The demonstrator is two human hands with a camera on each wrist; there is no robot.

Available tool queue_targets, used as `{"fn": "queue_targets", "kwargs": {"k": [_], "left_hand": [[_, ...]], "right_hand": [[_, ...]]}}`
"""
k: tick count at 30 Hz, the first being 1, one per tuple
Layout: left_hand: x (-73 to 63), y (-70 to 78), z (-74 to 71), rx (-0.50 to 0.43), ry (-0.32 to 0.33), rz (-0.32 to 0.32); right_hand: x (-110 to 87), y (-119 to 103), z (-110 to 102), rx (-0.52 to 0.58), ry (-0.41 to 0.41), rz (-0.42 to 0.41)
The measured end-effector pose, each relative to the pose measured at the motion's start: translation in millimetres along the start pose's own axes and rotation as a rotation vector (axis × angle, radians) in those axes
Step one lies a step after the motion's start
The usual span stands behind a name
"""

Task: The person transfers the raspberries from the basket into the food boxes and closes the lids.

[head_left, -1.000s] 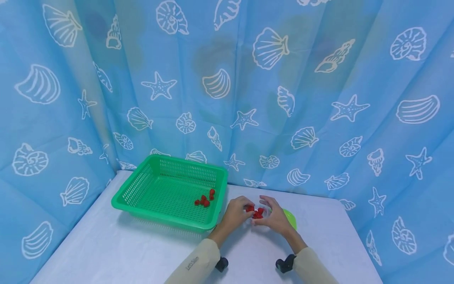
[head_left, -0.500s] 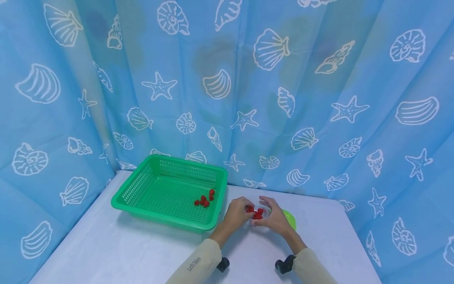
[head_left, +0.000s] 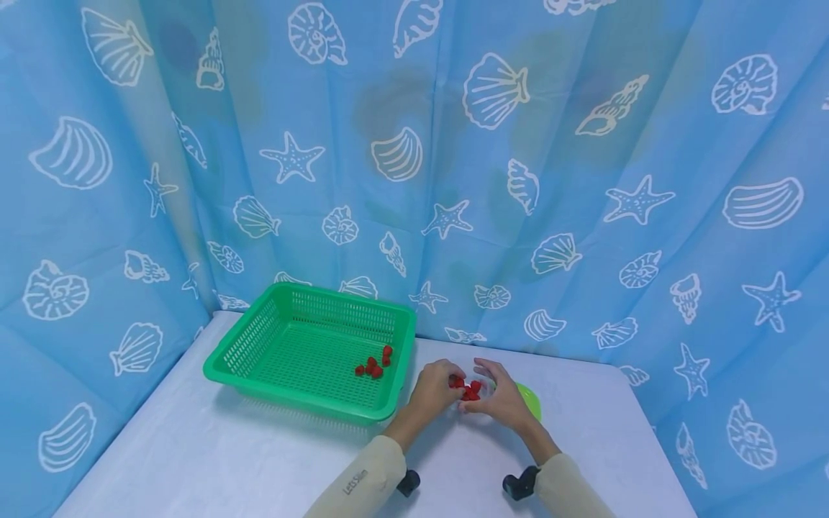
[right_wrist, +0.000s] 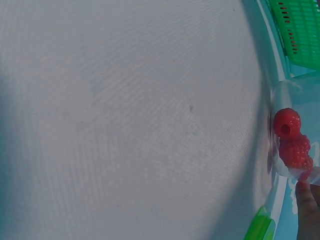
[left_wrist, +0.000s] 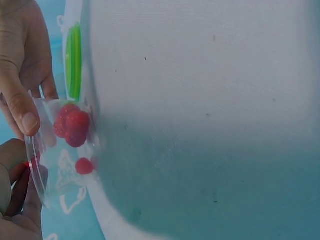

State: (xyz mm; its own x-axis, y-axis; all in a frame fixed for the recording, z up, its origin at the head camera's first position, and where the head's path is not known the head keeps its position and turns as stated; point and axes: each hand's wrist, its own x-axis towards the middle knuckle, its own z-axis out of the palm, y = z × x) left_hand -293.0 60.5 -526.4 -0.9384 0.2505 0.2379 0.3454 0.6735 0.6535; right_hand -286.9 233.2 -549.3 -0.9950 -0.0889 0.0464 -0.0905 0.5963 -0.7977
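Observation:
A clear plastic cup (left_wrist: pixel 57 182) with several raspberries (left_wrist: pixel 75 125) in it stands on the table. My right hand (head_left: pixel 501 396) grips this cup, its thumb (left_wrist: pixel 25 112) along the rim in the left wrist view. My left hand (head_left: pixel 430 388) is at the cup's left side, fingertips right at the rim. Between its thumb and fingers a red raspberry (left_wrist: pixel 33 161) shows, mostly hidden by them. In the right wrist view, raspberries (right_wrist: pixel 295 150) lie against the cup's wall, near a fingertip (right_wrist: pixel 305 200) of my right hand.
To the left stands a green perforated basket (head_left: pixel 343 309), with several raspberries (head_left: pixel 372 367) at its right end. A lime-green lid (head_left: pixel 531 399) lies just right of my right hand, partly hidden by it. Behind the white table (head_left: pixel 278 460) hangs a blue shell-patterned curtain (head_left: pixel 414 237).

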Motion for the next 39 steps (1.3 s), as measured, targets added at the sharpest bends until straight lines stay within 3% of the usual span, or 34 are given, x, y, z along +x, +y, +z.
{"fn": "queue_targets", "kwargs": {"k": [16,21,25,31,35,39], "left_hand": [[-0.3,1.5,0.5,-0.004,-0.016,-0.031],[0.8,3.5,-4.9,-0.116,0.027,-0.058],[6.1,15.4,-23.6,-0.229,0.096,-0.03],[20.8,31.7,-67.9,-0.317,0.146,0.041],[33.1,24.6,-97.1,-0.41,0.164,0.073],[44.3,2.6,-116.7,-0.447,0.186,0.04]], "right_hand": [[-1.6,-0.5,-0.3,0.005,0.0,0.001],[-1.4,-2.0,0.1,-0.009,0.006,0.012],[-2.1,-3.7,-0.5,-0.018,0.016,0.032],[-1.6,-4.3,-0.2,-0.013,0.015,0.043],[-0.3,-2.9,0.9,-0.011,0.007,0.038],[0.1,-2.6,1.6,-0.019,0.005,0.04]]}}
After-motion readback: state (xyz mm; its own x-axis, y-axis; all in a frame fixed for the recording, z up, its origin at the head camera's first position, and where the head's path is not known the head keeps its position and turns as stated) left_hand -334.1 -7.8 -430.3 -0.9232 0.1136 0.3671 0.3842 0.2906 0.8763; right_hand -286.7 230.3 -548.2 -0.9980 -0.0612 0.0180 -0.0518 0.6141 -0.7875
